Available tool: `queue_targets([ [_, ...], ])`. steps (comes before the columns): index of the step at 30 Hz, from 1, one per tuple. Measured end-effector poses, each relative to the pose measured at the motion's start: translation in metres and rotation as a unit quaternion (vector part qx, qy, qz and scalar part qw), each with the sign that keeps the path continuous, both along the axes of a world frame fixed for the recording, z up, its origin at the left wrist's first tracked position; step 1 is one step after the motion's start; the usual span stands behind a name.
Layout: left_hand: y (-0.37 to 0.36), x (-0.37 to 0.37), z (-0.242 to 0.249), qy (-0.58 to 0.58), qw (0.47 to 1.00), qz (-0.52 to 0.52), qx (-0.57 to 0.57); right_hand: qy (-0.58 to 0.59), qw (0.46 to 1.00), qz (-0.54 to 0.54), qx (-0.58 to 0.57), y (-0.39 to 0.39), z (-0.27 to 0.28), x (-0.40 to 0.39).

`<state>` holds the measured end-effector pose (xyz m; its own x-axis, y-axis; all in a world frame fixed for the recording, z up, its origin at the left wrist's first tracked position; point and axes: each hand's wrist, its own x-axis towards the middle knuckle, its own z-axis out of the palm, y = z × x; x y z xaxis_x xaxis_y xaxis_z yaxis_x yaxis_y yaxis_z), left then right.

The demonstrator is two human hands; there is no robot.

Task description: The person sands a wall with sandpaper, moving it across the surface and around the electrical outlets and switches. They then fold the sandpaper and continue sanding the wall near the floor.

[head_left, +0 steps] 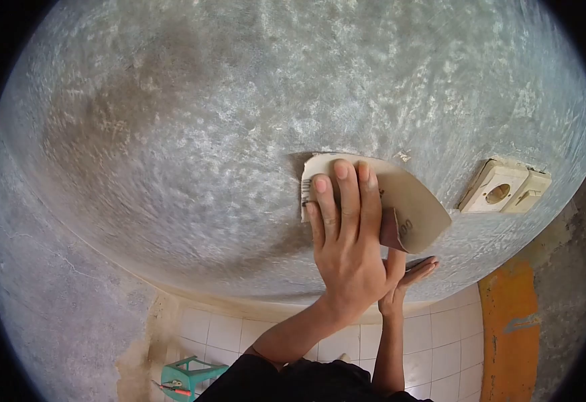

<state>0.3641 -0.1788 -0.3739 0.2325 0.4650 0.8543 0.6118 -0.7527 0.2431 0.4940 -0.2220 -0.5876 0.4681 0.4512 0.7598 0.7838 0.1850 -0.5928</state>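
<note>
Mottled grey wall is backing the sandpaper, which is lying under the left hand; nearly straight fingers are pressing it, its loose end curling out rightward. Below, the right hand is extending straight fingers, palm hidden. Farther right, a socket-and-switch plate is protruding.

Two hands; one sandpaper sheet; one socket; one switch; one stool

Sandpaper on wall, L of socket; tools on stool, btm L.
</note>
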Motion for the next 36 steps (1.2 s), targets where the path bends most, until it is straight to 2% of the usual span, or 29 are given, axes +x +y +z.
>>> queue_targets([
  [4, 0.007, -0.004, 0.025, -0.046, 0.999, -0.002, 0.019, 0.004, 1.000, 0.023, 0.009, 0.000, -0.002, 0.002],
  [10, -0.004, 0.014, 0.009, -0.036, 0.998, 0.013, -0.040, -0.032, 0.999, 0.000, -0.014, -0.003, 0.000, 0.003],
  [14, 0.009, 0.014, 0.031, -0.101, 0.993, 0.061, 0.018, -0.023, 0.999, 0.036, -0.009, -0.005, -0.006, 0.008],
  [17, 0.006, 0.023, 0.028, -0.101, 0.993, 0.057, 0.034, -0.032, 0.998, 0.052, -0.008, -0.007, -0.006, 0.009],
  [18, 0.003, 0.024, 0.016, -0.085, 0.995, 0.037, 0.033, -0.036, 0.998, 0.054, -0.011, -0.007, -0.008, 0.011],
  [21, 0.006, 0.019, -0.005, -0.025, 0.996, 0.070, 0.042, -0.044, 0.998, 0.040, -0.027, -0.009, -0.010, 0.012],
  [23, 0.011, 0.010, 0.010, -0.076, 0.995, 0.034, 0.063, -0.045, 0.998, 0.048, -0.023, -0.008, -0.011, 0.013],
  [25, 0.020, 0.008, 0.028, -0.119, 0.988, 0.051, 0.086, -0.045, 0.997, 0.054, -0.030, -0.011, -0.015, 0.014],
  [28, 0.022, 0.020, 0.025, -0.138, 0.982, 0.073, 0.109, -0.048, 0.996, 0.059, -0.042, -0.011, -0.020, 0.018],
  [32, 0.010, 0.025, -0.009, -0.080, 0.991, 0.079, 0.073, -0.064, 0.993, 0.053, -0.081, -0.012, -0.020, 0.020],
  [36, 0.018, 0.014, 0.024, -0.057, 0.991, 0.071, 0.101, -0.063, 0.994, 0.041, -0.085, -0.011, -0.020, 0.016],
])
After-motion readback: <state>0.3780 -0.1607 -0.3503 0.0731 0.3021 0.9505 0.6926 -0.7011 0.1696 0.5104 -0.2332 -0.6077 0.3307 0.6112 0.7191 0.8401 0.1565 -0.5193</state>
